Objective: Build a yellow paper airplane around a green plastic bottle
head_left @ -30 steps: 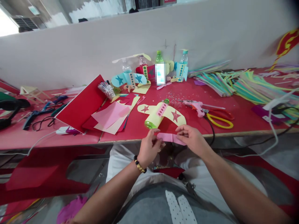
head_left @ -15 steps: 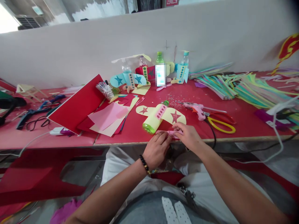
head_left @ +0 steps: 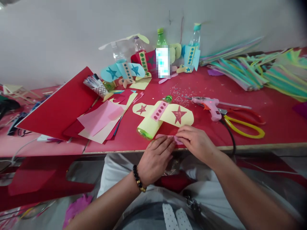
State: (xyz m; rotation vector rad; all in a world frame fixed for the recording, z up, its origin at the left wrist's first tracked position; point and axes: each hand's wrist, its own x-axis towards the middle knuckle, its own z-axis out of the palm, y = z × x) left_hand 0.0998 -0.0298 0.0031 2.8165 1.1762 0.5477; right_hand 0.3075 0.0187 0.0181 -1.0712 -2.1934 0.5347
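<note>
Lowered since a second ago, when both hands held it up, the pink strip (head_left: 178,141) now lies at the front edge of the counter (head_left: 129,141). My left hand (head_left: 157,156) presses flat over it, fingers together; my right hand (head_left: 200,139) pinches its right end. I judge this a flattening or creasing step, calling for firm, even pressure next. Just beyond lies the winged green bottle (head_left: 148,124); decorated bottles (head_left: 192,56) stand along the back edge.

Ahead, bottle plane (head_left: 161,111) blocks left hand (head_left: 157,156) (gap beside glue gun (head_left: 211,105))
</note>
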